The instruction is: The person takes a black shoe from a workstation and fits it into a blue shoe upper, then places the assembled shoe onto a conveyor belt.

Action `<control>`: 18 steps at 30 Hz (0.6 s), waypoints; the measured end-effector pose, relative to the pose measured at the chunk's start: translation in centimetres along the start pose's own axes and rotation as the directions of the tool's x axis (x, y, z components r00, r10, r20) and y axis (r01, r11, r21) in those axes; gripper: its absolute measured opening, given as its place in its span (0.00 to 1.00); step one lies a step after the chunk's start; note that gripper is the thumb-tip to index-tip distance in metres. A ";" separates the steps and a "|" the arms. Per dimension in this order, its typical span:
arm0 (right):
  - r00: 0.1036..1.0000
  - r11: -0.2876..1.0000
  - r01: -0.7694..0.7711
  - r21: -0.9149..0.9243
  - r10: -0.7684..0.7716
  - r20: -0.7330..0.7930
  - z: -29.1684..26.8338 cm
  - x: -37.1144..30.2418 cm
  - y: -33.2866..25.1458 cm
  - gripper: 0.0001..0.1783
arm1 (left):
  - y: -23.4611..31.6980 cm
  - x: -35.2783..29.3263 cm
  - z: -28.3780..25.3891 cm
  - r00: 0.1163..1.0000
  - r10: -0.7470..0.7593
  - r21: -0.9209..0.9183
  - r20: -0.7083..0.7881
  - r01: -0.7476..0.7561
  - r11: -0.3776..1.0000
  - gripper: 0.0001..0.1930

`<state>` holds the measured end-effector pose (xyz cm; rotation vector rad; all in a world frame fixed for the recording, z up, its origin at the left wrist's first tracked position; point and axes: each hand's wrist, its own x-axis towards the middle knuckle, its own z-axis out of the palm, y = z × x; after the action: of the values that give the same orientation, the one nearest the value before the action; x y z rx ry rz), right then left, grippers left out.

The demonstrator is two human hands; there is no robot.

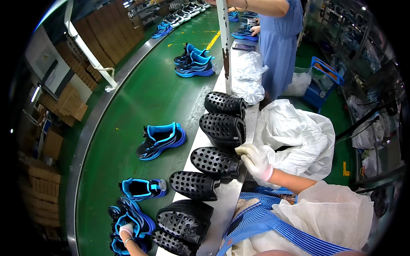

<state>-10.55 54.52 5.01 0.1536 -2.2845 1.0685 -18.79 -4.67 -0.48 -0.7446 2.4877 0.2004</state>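
At ledge [227, 197], right hand [255, 161] (gloved), fingers [246, 150] curled, beside perforated shell [215, 162]; left hand [127, 230] at shoe [136, 227]; both grips unclear.

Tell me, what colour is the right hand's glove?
On the right hand, the glove is white, pinkish at the cuff; best in the head view.
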 end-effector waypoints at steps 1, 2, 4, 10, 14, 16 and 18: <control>0.999 0.999 -0.048 -0.010 0.048 -0.003 0.0 -0.6 0.0 0.11 | -0.7 0.4 0.0 0.997 0.075 0.147 0.004 -0.075 0.986 0.20; 0.995 0.995 -0.095 -0.023 0.095 -0.007 -0.1 -1.2 0.0 0.12 | -1.9 1.4 0.2 0.990 0.137 0.212 0.040 -0.142 0.967 0.19; 0.993 0.990 -0.116 -0.075 0.117 0.017 0.2 -2.4 1.3 0.13 | -1.6 1.6 0.2 0.967 0.229 0.267 0.109 -0.250 0.931 0.18; 0.966 0.969 -0.186 -0.165 0.210 0.148 2.7 -4.3 4.2 0.16 | -3.0 2.9 0.6 0.990 0.119 0.148 0.074 -0.129 0.980 0.17; 0.970 0.970 -0.186 -0.158 0.207 0.128 3.3 -4.4 4.2 0.17 | -2.0 1.4 0.2 0.997 0.038 0.037 0.062 -0.040 0.998 0.17; 0.987 0.975 -0.118 -0.188 0.136 0.085 3.6 -4.6 4.5 0.18 | -1.5 0.7 0.1 0.997 0.051 0.001 0.066 -0.051 0.999 0.18; 0.992 0.974 -0.090 -0.208 0.107 0.072 4.0 -5.0 5.0 0.19 | -1.5 0.4 0.3 0.999 0.038 -0.048 0.035 -0.036 0.998 0.19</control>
<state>-10.11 54.23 -3.04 0.0009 -2.4833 0.8819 -18.14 -6.05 -0.89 -0.7084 2.4714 0.2847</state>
